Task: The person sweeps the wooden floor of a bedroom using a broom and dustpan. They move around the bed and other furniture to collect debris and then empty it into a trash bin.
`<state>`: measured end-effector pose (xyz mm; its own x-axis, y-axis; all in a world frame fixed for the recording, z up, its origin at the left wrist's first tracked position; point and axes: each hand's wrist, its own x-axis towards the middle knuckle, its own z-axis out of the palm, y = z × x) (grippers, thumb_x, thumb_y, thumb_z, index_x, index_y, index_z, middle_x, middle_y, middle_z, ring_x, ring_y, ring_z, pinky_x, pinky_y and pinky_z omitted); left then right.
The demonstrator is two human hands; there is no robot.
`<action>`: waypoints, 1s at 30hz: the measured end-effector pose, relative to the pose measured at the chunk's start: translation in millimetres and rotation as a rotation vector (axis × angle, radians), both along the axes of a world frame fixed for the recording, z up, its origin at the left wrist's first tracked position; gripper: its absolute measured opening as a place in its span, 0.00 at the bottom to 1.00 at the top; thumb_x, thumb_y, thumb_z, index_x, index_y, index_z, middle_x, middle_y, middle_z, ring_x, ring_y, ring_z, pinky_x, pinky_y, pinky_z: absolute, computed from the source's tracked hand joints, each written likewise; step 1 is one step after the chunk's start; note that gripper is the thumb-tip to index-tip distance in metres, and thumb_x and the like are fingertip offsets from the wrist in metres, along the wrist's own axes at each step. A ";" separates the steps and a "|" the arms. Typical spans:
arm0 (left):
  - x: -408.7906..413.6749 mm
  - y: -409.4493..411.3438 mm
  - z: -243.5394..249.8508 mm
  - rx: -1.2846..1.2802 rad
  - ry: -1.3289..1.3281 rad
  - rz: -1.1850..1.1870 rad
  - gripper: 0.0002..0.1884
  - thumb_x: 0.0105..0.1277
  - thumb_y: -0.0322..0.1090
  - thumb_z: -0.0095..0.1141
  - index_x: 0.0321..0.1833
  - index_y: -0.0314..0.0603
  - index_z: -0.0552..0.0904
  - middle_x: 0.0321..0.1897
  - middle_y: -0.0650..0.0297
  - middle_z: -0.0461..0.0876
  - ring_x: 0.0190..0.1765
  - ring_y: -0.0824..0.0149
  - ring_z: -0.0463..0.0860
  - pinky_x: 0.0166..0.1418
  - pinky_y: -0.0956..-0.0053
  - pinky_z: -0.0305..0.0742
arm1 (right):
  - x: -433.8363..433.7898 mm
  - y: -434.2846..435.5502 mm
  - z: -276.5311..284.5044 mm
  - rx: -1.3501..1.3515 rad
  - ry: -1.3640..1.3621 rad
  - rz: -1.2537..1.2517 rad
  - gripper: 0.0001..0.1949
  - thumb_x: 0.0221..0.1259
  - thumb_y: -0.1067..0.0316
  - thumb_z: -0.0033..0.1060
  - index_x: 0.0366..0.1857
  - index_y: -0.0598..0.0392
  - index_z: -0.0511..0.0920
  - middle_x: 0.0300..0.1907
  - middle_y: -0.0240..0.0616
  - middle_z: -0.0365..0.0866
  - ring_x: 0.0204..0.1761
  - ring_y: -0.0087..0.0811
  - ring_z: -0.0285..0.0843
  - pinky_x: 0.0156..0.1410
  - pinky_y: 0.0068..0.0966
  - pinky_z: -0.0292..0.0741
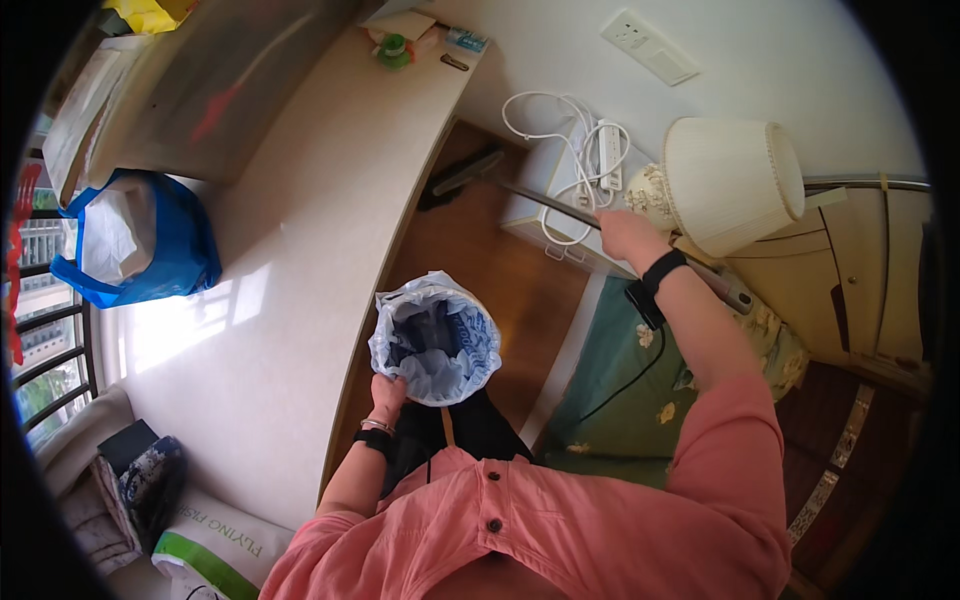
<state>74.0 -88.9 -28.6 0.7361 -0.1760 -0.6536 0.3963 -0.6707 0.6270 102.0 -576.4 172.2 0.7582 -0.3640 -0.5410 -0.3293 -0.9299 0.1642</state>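
Observation:
My left hand (388,396) grips the near rim of a waste bin (491,309) lined with a pale plastic bag (431,379). The bin's mouth faces up, and its inside looks mostly hollow and shaded. My right hand (630,238) is closed around the metal pole (551,204) of a long-handled floor-cleaning tool. Its dark and grey head (461,176) lies over the wooden floor (480,236), near the white table's edge. I cannot tell whether it is a mop or a broom. The tool's grip end (731,292) shows beyond my right forearm.
A white cabinet (551,176) carries a power strip (610,154) with looped cords and a table lamp (731,184). On the right is a green flowered bed (622,375). The long pale table (300,225) at left bears a blue bag (176,247) and a green roll (394,52).

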 end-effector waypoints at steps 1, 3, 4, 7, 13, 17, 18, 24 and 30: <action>1.4 2.3 -3.0 -0.001 -0.017 -0.016 0.13 0.54 0.31 0.56 0.36 0.23 0.81 0.24 0.47 0.83 0.27 0.52 0.86 0.28 0.64 0.80 | -4.0 4.2 8.8 -0.010 0.030 0.017 0.09 0.55 0.70 0.53 0.40 0.53 0.79 0.39 0.45 0.85 0.44 0.45 0.83 0.47 0.41 0.78; 4.7 0.2 4.0 -0.011 -0.007 0.002 0.14 0.54 0.32 0.56 0.36 0.23 0.81 0.26 0.46 0.84 0.29 0.51 0.86 0.29 0.63 0.80 | -8.7 4.2 23.6 0.001 0.154 -0.004 0.19 0.55 0.73 0.52 0.53 0.51 0.76 0.45 0.46 0.83 0.48 0.45 0.81 0.51 0.40 0.77; 7.4 -7.6 17.7 -0.020 0.022 0.036 0.14 0.54 0.32 0.56 0.36 0.24 0.81 0.26 0.45 0.84 0.30 0.50 0.86 0.31 0.62 0.80 | -16.4 3.3 28.1 -0.005 0.104 0.041 0.15 0.54 0.72 0.54 0.47 0.52 0.78 0.41 0.45 0.83 0.45 0.46 0.82 0.48 0.40 0.78; 4.6 -0.4 1.3 0.165 -0.055 -0.117 0.15 0.54 0.34 0.57 0.37 0.25 0.82 0.27 0.43 0.84 0.33 0.49 0.86 0.36 0.61 0.80 | -22.3 3.5 57.2 0.029 0.010 0.083 0.11 0.53 0.70 0.58 0.41 0.50 0.81 0.38 0.43 0.84 0.42 0.46 0.82 0.45 0.40 0.78; 10.0 2.5 15.3 0.144 0.025 -0.091 0.15 0.53 0.34 0.57 0.36 0.25 0.82 0.28 0.43 0.84 0.36 0.47 0.86 0.40 0.60 0.79 | -36.0 8.8 66.3 0.002 -0.133 0.048 0.09 0.58 0.68 0.56 0.41 0.48 0.82 0.36 0.43 0.84 0.41 0.45 0.82 0.43 0.39 0.77; 5.6 9.2 1.3 0.198 -0.039 -0.123 0.15 0.53 0.35 0.58 0.36 0.25 0.82 0.28 0.42 0.83 0.37 0.46 0.85 0.40 0.59 0.79 | -17.5 18.8 13.2 -0.036 -0.213 -0.014 0.09 0.58 0.68 0.55 0.40 0.51 0.82 0.35 0.44 0.84 0.41 0.45 0.83 0.43 0.40 0.78; 7.7 5.4 8.9 0.181 -0.013 -0.112 0.15 0.53 0.35 0.58 0.35 0.25 0.82 0.28 0.41 0.83 0.37 0.45 0.85 0.40 0.58 0.79 | -16.4 20.3 -1.0 -0.050 -0.202 -0.054 0.09 0.57 0.68 0.55 0.39 0.52 0.82 0.35 0.44 0.85 0.41 0.45 0.84 0.43 0.39 0.79; 2.7 11.4 -4.1 0.216 -0.074 -0.143 0.16 0.52 0.36 0.58 0.34 0.25 0.82 0.30 0.39 0.82 0.39 0.43 0.84 0.41 0.56 0.78 | -16.6 28.9 -20.5 -0.113 -0.056 0.007 0.06 0.55 0.70 0.55 0.31 0.53 0.84 0.37 0.42 0.86 0.42 0.41 0.85 0.44 0.36 0.80; 6.8 6.4 7.0 0.194 -0.044 -0.121 0.16 0.52 0.36 0.58 0.33 0.25 0.82 0.28 0.38 0.82 0.38 0.42 0.84 0.42 0.57 0.78 | -21.8 41.8 28.7 -0.081 0.107 0.229 0.05 0.52 0.71 0.57 0.29 0.54 0.84 0.35 0.41 0.86 0.41 0.41 0.85 0.44 0.36 0.80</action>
